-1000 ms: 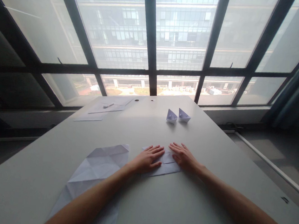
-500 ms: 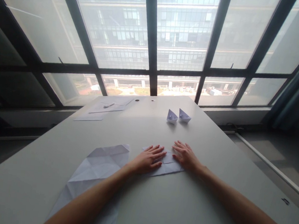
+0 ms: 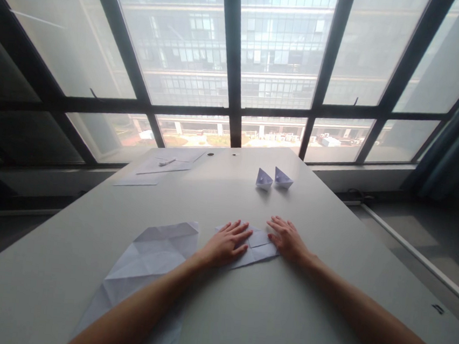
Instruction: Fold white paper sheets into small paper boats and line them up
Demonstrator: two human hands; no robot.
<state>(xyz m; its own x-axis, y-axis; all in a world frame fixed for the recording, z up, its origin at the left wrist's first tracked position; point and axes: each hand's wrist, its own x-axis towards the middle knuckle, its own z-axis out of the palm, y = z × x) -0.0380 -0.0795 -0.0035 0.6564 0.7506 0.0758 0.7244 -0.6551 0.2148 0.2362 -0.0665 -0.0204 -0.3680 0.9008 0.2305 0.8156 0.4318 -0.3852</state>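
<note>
A folded sheet of white paper (image 3: 259, 250) lies flat on the table between my hands. My left hand (image 3: 228, 242) rests palm down on its left part, fingers spread and stretched out, hiding that side. At the paper's right edge, my right hand (image 3: 288, 240) lies flat with its fingers apart, the thumb side touching the paper. Under and beside my left forearm is a larger creased white sheet (image 3: 152, 256), partly covered by the arm. Beyond my hands stand two folded paper boats (image 3: 264, 179), side by side.
Flat white sheets (image 3: 139, 179) lie at the far left of the white table (image 3: 321, 310), with a small white object (image 3: 167, 162) on top, too small to name. A dark mark (image 3: 438, 309) shows near the right edge. Tall windows stand behind, and a curtain (image 3: 455, 145) hangs at right.
The folded paper has shifted slightly to the left and turned a little. My left hand has moved slightly left with it, and my right hand slightly right. The paper boats stayed put.
</note>
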